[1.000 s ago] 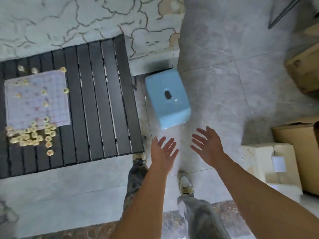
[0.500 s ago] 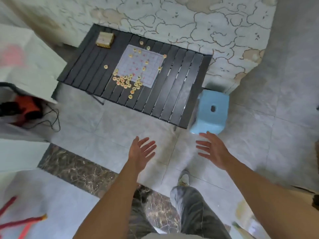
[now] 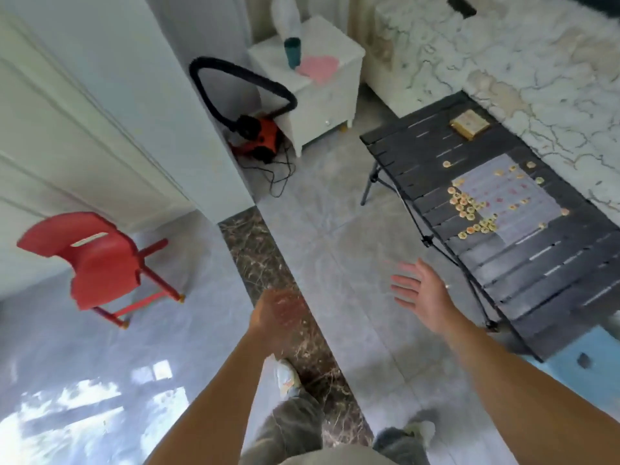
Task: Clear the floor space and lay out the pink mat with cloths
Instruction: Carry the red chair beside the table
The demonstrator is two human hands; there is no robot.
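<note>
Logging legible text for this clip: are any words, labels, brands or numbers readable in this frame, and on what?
No text here can be read.
Game sheet on the black table: red marks, too blurred.
Round pieces: markings too small.
Small box: nothing legible.

Red chair (image 3: 100, 260), black slatted table (image 3: 553, 280), pale-blue stool (image 3: 600, 350) (brown-veined strip (image 3: 255, 250) in grey floor (image 3: 335, 236))

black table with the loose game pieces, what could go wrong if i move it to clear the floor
The game pieces lie loose on the paper board; tilting the black table would likely scatter them.
The blue stool sits by the table's near end, so a leg could catch it.
The black cord by the orange machine trails over the tiles, a possible trip.
</note>
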